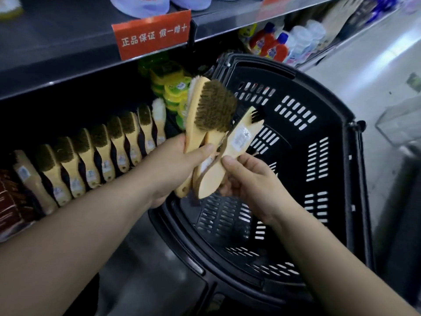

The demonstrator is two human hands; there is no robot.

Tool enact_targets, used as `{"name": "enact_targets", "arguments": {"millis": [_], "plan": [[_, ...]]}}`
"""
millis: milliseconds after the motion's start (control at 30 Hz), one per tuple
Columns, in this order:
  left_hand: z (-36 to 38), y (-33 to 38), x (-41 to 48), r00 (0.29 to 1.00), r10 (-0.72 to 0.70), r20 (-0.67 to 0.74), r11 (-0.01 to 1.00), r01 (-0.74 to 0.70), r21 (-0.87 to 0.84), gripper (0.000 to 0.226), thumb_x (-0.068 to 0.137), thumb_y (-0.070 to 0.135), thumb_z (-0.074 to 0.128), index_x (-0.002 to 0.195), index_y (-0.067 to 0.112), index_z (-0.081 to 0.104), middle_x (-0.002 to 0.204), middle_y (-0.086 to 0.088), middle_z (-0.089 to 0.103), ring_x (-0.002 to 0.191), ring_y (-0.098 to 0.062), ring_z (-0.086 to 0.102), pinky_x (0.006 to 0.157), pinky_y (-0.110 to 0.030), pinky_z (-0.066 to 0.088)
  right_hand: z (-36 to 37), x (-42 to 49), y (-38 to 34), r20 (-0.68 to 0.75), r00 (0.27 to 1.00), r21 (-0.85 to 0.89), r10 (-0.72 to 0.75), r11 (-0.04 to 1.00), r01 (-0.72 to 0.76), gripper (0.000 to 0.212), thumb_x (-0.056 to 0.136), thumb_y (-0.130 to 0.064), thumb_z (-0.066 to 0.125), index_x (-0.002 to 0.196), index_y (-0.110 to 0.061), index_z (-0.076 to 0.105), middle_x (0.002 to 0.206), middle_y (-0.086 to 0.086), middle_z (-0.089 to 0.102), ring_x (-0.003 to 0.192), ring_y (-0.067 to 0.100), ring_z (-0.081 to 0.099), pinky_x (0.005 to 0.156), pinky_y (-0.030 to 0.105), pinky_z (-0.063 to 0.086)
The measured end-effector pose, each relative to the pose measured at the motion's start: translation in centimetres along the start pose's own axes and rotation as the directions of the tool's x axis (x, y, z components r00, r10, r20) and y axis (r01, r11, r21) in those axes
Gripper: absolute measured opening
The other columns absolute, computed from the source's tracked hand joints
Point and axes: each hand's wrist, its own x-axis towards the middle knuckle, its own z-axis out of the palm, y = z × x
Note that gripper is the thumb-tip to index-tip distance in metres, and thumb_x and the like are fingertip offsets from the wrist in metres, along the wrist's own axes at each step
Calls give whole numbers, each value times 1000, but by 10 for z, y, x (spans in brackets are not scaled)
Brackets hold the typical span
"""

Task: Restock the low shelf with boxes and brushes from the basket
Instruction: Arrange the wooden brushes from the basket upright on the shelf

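Above the black basket (337, 124) at frame centre, a left hand (173, 165) grips wooden brushes (211, 106) while the right hand (248, 176) pinches a smaller brush (230, 151); at left, shelved brushes (91, 160) stand in a row.

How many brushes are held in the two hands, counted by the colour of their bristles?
white-bristled brush: 1, in the left hand
brown-bristled brush: 1, also in the left hand
dark-bristled brush: 1, in the right hand
Total: 3
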Motion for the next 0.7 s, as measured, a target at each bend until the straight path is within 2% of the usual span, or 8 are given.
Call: {"name": "enact_targets", "arguments": {"millis": [100,167,300,400,467,533,600,700], "plan": [[2,-4,-3,976,0,217,1000,7,-30,40,79,32,63,117,20,62,104,1,72,98,-12,67,81,-25,54,-8,-3,-2,12,1000,-223,-23,975,25,25,77,-33,59,78,-9,54,55,-5,59,46,6,53,47,14,42],[5,-7,-4,962,13,274,1000,-9,-15,40,77,20,68,116,18,62,99,-3,73,89,-13,69,71,-25,53,-15,1,-4,103,995,-292,-9,956,39,22,82,-34,57,74,-14,57,55,-7,60,47,4,53,48,12,42],[3,-7,4,1000,-11,17,1000,11,-5,33,72,21,71,104,18,63,77,-8,72,54,-14,61,38,-19,36,-55,37,-15,287,947,-85,145,989,-125,40,92,-44,42,75,-14,62,67,0,65,63,11,61,63,21,52],[-8,-3,9,997,17,-75,1000,-17,2,43,54,25,80,94,17,64,70,-5,72,47,-13,58,33,-16,32,-96,86,6,-77,980,-69,186,979,-191,31,96,-37,44,82,-15,62,73,3,63,64,14,59,56,21,52],[-12,-2,9,997,19,-73,999,-21,-26,34,54,26,78,87,20,70,72,-4,73,56,-19,61,48,-25,42,-117,117,43,-316,929,-227,193,935,-271,20,99,-23,44,88,-14,58,82,8,60,66,17,56,49,21,50],[-15,-3,8,997,20,-71,998,-24,-58,30,53,31,77,82,29,74,79,-7,74,71,-26,64,70,-44,40,-129,143,86,-369,892,-483,262,766,-425,14,97,-21,47,102,-11,55,96,16,60,77,24,57,60,29,50],[-15,-4,6,997,39,-62,998,-42,-56,30,53,38,75,82,33,74,81,-12,73,76,-29,64,74,-50,35,-134,162,120,-388,872,-614,300,621,-487,35,95,-19,51,128,-10,48,119,21,56,98,27,57,76,31,50],[-15,-6,3,997,41,-70,998,-44,-42,34,54,43,74,87,35,72,86,-9,74,82,-34,67,76,-55,38,-126,181,152,-323,902,-627,286,650,-431,53,96,-8,46,145,-5,26,142,22,41,126,30,44,97,29,37]]}}
